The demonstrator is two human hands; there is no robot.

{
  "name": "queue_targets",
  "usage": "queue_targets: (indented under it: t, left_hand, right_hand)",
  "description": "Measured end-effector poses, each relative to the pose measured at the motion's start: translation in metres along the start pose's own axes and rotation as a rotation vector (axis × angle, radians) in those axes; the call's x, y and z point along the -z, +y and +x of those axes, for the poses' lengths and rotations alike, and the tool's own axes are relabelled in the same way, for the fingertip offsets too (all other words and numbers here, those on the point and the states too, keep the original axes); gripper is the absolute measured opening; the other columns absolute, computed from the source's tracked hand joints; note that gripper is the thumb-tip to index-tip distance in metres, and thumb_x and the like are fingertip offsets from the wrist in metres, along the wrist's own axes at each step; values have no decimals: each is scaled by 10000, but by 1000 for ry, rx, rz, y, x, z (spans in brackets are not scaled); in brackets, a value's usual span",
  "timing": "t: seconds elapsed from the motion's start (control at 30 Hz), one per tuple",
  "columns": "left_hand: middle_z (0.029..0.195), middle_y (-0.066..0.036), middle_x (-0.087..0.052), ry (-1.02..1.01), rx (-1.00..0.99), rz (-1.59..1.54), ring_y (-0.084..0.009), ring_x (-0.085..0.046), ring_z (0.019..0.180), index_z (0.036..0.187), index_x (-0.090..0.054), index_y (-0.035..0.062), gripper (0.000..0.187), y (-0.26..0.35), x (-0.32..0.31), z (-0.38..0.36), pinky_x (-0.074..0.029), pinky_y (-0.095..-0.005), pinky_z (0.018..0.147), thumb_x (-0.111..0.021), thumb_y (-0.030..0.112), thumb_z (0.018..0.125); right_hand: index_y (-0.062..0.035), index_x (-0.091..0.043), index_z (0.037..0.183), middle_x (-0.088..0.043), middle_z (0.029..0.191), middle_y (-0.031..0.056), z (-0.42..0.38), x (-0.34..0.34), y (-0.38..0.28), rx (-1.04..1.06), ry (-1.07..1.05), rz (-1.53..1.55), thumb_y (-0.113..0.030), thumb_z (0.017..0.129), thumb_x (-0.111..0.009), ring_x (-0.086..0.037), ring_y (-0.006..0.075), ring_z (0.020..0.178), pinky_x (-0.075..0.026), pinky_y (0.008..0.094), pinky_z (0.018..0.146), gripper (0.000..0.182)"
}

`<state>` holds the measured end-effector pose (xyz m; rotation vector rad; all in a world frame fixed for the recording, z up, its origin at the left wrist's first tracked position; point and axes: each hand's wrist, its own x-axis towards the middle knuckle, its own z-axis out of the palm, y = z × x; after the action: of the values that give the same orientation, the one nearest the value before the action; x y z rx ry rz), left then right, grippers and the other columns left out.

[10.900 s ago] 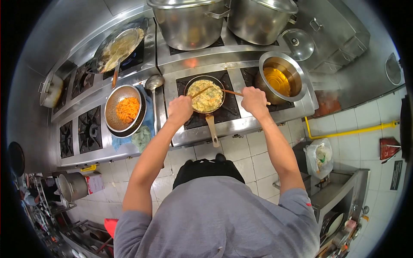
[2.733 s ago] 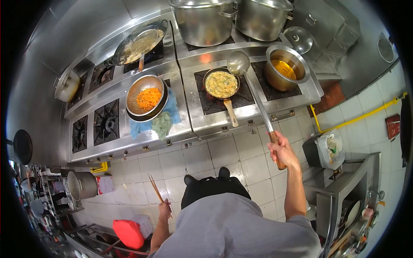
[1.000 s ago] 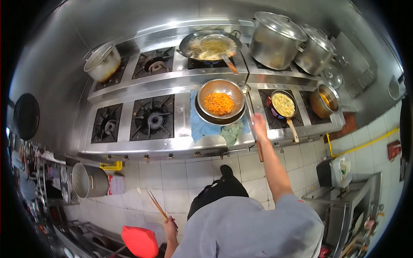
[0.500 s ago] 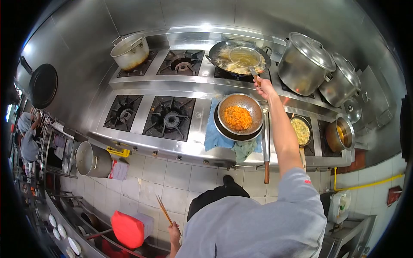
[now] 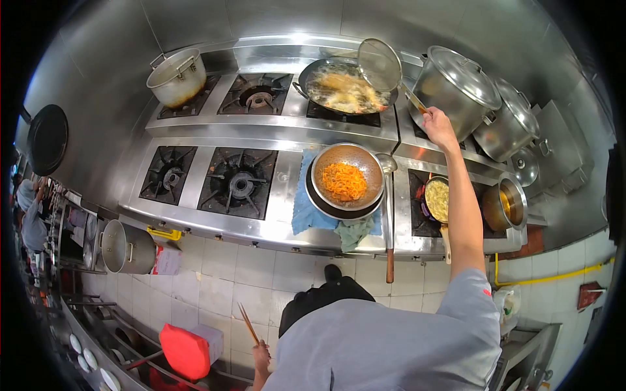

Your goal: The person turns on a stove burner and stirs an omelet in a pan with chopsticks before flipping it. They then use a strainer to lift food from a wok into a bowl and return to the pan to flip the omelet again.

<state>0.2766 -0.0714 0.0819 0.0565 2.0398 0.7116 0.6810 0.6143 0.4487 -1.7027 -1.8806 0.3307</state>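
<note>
My right hand [image 5: 439,125] is closed on the handle of a round mesh skimmer [image 5: 380,64], which is tilted up over the right part of a wok [image 5: 302,78]. Pale, bubbling food [image 5: 344,90] lies in oil in the wok. Low at my side, my left hand [image 5: 261,354] grips long chopsticks [image 5: 248,324] that point up and away from the stove. On a blue cloth [image 5: 302,212] rests a perforated bowl [image 5: 368,163] of orange shreds [image 5: 344,182], set in a dark-rimmed pan. A long-handled ladle [image 5: 388,215] lies just right of it.
Two lidded stockpots [image 5: 450,88] stand right of the wok. A small pan of yellow food [image 5: 437,199] sits over flame, beside a pot of amber liquid [image 5: 505,205]. Another pot [image 5: 176,81] is at back left. A red stool [image 5: 184,350] and distant people [image 5: 34,225] are at left.
My right hand has moved right, lifting the skimmer from over the oil and tilting it up. The view has shifted slightly. My left hand still holds the chopsticks low.
</note>
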Motion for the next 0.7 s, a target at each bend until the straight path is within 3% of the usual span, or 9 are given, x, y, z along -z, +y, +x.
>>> queue_targets:
  t: [0.1,0.3,0.43,0.47,0.5,0.57,0.63,0.7]
  left_hand:
    - [463,12,-367,-12,46,-110,-123,-355,346,719,-517,43,370,-2,2,35,-301,-288,308,-503,339,940]
    - [466,15,-368,-27,-2,-115,-112,-346,342,719,-519,54,362,23,2,61,-289,-275,303,-524,339,942]
    - [469,13,-373,-46,-6,-128,-106,-344,342,706,-519,56,365,26,4,60,-282,-278,299,-528,333,943]
    - [468,12,-375,-42,7,-128,-108,-347,341,703,-519,54,370,22,4,60,-282,-279,298,-526,336,943]
    - [467,10,-376,-37,19,-128,-110,-349,339,701,-519,53,376,18,3,60,-281,-280,297,-524,340,943]
    - [465,8,-376,-23,39,-120,-113,-355,337,700,-519,49,384,6,7,55,-281,-281,297,-520,345,943]
    - [462,7,-375,-10,52,-111,-117,-360,335,702,-520,45,389,-8,8,49,-281,-282,298,-516,350,944]
    - [461,2,-373,-6,61,-78,-128,-360,336,703,-520,42,392,-22,7,38,-282,-288,304,-514,355,939]
  right_hand:
    - [56,-558,1013,-615,984,289,2,0,5,-40,29,-46,-140,884,-474,-573,451,979,-437,503,839,248]
    - [72,-524,1042,-585,1039,340,9,-29,-6,-103,15,-136,-142,817,-492,-548,458,1048,-425,512,894,312]
    - [111,-558,942,-634,864,311,9,-28,-53,-163,-112,-88,-129,778,-482,-664,393,761,-519,439,689,301]
    - [111,-582,850,-638,747,270,9,-19,-70,-147,-184,-85,-126,772,-473,-640,331,549,-500,401,537,272]
    - [73,-578,747,-614,650,215,24,-22,-63,-163,-256,-4,-135,789,-471,-578,269,447,-442,382,429,238]
    - [27,-554,698,-551,569,128,61,-26,-43,-294,-234,381,-125,814,-439,-490,178,393,-350,332,344,223]
    - [40,-511,758,-541,664,121,70,-2,-48,-401,-276,483,-48,828,-432,-411,121,393,-264,280,321,138]
    - [38,-510,753,-558,690,104,39,29,-79,-398,-292,382,-19,814,-429,-408,105,392,-240,255,325,117]
